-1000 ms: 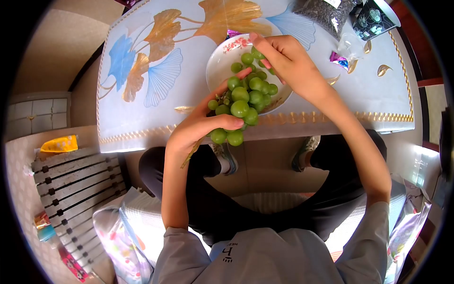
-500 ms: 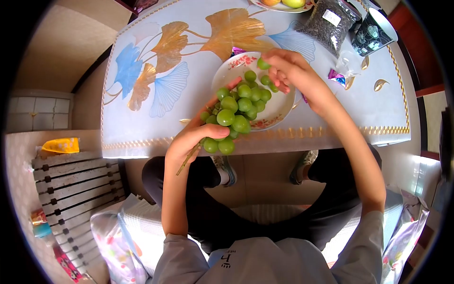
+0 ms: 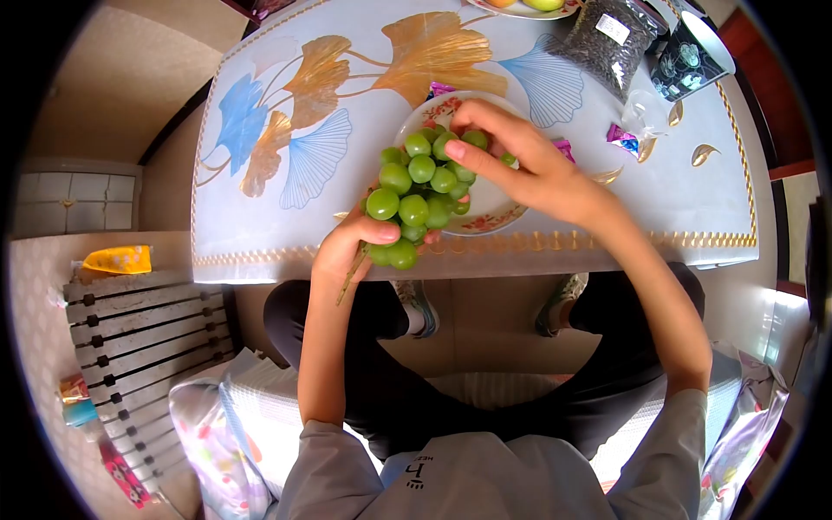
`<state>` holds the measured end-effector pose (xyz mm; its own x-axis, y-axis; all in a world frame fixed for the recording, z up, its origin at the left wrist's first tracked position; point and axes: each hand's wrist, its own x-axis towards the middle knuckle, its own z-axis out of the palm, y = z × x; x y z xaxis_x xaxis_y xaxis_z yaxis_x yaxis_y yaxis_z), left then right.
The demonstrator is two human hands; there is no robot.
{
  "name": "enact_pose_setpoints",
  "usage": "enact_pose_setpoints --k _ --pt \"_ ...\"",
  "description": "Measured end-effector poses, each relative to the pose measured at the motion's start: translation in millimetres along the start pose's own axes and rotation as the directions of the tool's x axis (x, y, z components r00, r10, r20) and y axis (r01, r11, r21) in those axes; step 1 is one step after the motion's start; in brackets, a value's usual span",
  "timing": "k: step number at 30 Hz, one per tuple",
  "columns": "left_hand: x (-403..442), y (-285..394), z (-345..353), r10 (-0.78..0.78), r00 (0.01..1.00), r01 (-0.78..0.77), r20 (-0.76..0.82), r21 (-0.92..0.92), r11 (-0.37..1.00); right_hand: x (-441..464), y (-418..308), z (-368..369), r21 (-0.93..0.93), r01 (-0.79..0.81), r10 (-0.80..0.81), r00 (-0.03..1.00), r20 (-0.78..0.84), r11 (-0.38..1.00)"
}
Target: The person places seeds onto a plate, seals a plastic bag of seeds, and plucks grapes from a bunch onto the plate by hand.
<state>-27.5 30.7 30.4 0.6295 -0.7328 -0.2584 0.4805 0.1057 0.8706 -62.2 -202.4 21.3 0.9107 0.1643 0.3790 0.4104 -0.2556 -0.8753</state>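
Note:
My left hand (image 3: pixel 344 247) is closed around the stem end of a bunch of green grapes (image 3: pixel 413 210), its thumb lying across the near grapes. The bare stem (image 3: pixel 351 276) sticks out below that hand toward me. My right hand (image 3: pixel 542 173) reaches in from the right at the bunch's far end. Its thumb and curled fingers close about a green grape (image 3: pixel 474 139); whether this grape is still attached is hidden. Beneath the bunch and partly covered lies a white plate (image 3: pixel 487 224) with red flower patterns.
The table (image 3: pixel 277 243) has a gold-trimmed, leaf-patterned cover. At its back right are a bag of dark seeds (image 3: pixel 607 48), a dark patterned cup (image 3: pixel 689 65), a clear plastic wrapper (image 3: pixel 643 114) and a purple candy packet (image 3: pixel 621 139). A fruit plate (image 3: pixel 520 10) stands at the far edge.
My right hand has moved left and nearer, from holding a grape over the plate's far side to the bunch. My left hand has turned the bunch slightly and shifted it left.

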Motion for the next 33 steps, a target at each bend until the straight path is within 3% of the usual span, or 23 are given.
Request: enact_pose_setpoints --k 1,4,7,10,13,16,19,21,25,28,31,33 --pt "0.6 -3.1 -4.1 -0.003 1.000 0.004 0.014 -0.023 1.000 -1.3 -1.0 2.0 0.028 0.035 -0.034 0.999 -0.034 0.999" --pt "3.8 -11.6 -12.1 -0.005 0.998 0.008 0.057 -0.061 0.998 0.9 -5.0 -10.1 -0.018 0.074 -0.072 0.995 0.063 0.997" --pt "9.0 -12.9 -11.4 -0.021 0.995 0.032 0.101 -0.104 0.994 0.3 -12.8 -11.8 -0.019 -0.087 0.088 0.995 0.042 0.996" --pt "10.6 -11.1 -8.4 -0.056 0.998 0.058 0.037 -0.058 0.997 0.2 -6.4 -2.7 0.031 -0.102 0.105 0.990 -0.091 0.994" --pt "8.5 -9.6 -3.1 -0.075 0.988 0.080 -0.138 0.030 0.996 -1.4 11.3 1.7 0.388 -0.370 0.499 0.807 -0.315 0.844" --pt "4.9 -6.4 8.0 -0.051 0.972 0.063 -0.231 0.044 0.997 3.4 16.0 -22.9 0.352 -0.424 0.511 0.835 -0.206 0.834" --pt "8.9 -11.9 -9.5 -0.078 0.991 0.075 -0.107 -0.032 0.997 2.4 13.5 -8.5 0.242 -0.366 0.421 0.874 -0.242 0.899" --pt "20.7 -9.8 -8.4 -0.025 1.000 0.025 0.002 -0.128 0.992 1.2 39.6 7.4 0.150 -0.195 0.234 0.919 -0.316 0.969" --pt "26.7 -9.4 -15.3 -0.003 0.996 0.025 0.088 -0.252 0.967 0.4 30.0 13.8 -0.017 -0.043 0.037 0.967 -0.252 0.999" --pt "26.5 -11.7 -18.3 -0.024 0.996 0.042 0.081 -0.236 0.971 -4.8 8.5 13.6 -0.001 -0.208 0.205 0.964 -0.171 0.978" --pt "21.9 -9.3 -2.9 -0.031 1.000 0.031 0.002 -0.128 0.991 -6.3 19.2 18.9 -0.047 -0.115 0.099 0.963 -0.251 0.992" --pt "20.9 -9.0 -5.6 -0.052 0.999 0.054 0.015 -0.096 0.994 -7.1 18.3 8.6 -0.084 -0.249 0.231 0.956 -0.181 0.965"
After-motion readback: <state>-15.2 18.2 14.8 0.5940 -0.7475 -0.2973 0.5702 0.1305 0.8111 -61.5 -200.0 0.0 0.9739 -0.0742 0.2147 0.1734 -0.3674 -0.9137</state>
